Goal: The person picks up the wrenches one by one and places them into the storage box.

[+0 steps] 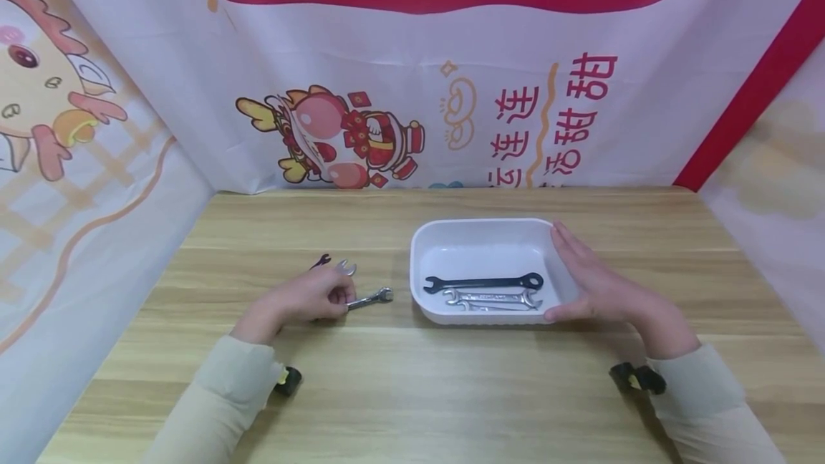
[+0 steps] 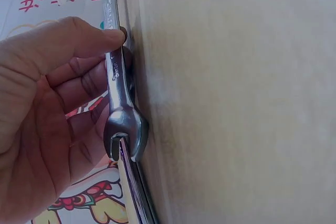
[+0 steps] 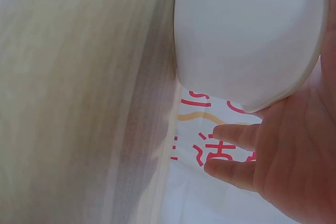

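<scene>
My left hand [image 1: 316, 297] pinches a silver wrench [image 2: 121, 90] between thumb and fingers, low over the table. One end of that wrench points toward the white plastic tray [image 1: 477, 245]. Just beyond the left hand, another silver wrench [image 1: 347, 268] and a dark wrench [image 1: 320, 261] lie partly hidden behind it. My right hand [image 1: 602, 288] grips the tray's right end, thumb at the near corner and fingers at the far one. In the right wrist view two fingers [image 3: 231, 174] stick out past the tray. Inside the tray lie a black wrench [image 1: 483, 283] and silver wrenches [image 1: 493, 298].
The wood-grain table [image 1: 412, 392] meets a printed cloth backdrop [image 1: 425, 106] at its far edge. More printed cloth [image 1: 116, 249] hangs along the left. Each sleeve has a small dark wrist device, one on the left [image 1: 288, 381] and one on the right [image 1: 637, 378].
</scene>
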`<state>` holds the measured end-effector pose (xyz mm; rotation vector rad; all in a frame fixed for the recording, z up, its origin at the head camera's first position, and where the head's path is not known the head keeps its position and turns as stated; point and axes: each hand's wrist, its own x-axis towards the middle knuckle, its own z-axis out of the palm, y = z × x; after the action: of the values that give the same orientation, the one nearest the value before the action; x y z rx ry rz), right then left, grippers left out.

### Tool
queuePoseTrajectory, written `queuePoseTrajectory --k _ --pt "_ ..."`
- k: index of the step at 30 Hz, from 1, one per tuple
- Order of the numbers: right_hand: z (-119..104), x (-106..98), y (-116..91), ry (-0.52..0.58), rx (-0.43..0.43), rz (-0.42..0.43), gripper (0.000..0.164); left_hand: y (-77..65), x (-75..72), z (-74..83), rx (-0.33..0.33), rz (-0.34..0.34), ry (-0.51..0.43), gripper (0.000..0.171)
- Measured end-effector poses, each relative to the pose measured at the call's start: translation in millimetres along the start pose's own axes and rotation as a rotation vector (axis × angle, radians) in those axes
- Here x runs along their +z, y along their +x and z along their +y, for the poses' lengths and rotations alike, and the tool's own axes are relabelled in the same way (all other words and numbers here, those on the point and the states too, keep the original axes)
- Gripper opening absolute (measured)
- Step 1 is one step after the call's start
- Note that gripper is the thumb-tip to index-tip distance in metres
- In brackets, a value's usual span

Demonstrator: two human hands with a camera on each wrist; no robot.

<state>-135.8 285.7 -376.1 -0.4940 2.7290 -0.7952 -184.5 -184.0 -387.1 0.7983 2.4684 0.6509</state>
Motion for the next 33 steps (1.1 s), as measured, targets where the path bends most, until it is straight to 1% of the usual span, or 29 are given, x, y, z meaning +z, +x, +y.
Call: queuePoseTrajectory --k 3,10,13,17,24,33 --pt "-0.3 -0.5 -0.5 0.003 -0.002 0.001 0.138 0.1 -1.4 -1.5 0.02 -0.004 -0.006 0.01" --pt "0.7 -0.7 -0.8 -0.008 0.001 0.004 0.138 -0.7 -4.1 -2.1 0.026 -0.016 -0.016 0.009" --pt "0.9 -0.7 -0.3 -0.013 -0.005 0.006 0.139 -1.3 -4.3 -3.3 0.046 -0.02 -0.012 0.008" --pt "0.3 -1.4 -0.7 -0.015 -0.01 0.004 0.138 -1.7 -3.8 -4.9 0.052 -0.026 -0.015 0.006" --pt "0.5 -0.4 -0.1 -0.007 -0.006 0.002 0.137 -2.8 -4.9 -4.9 0.027 -0.034 -0.027 0.007" --pt "1.4 -0.4 0.3 -0.003 -0.011 0.005 0.139 -6.1 -9.7 -2.0 0.02 -0.028 -0.023 0.003"
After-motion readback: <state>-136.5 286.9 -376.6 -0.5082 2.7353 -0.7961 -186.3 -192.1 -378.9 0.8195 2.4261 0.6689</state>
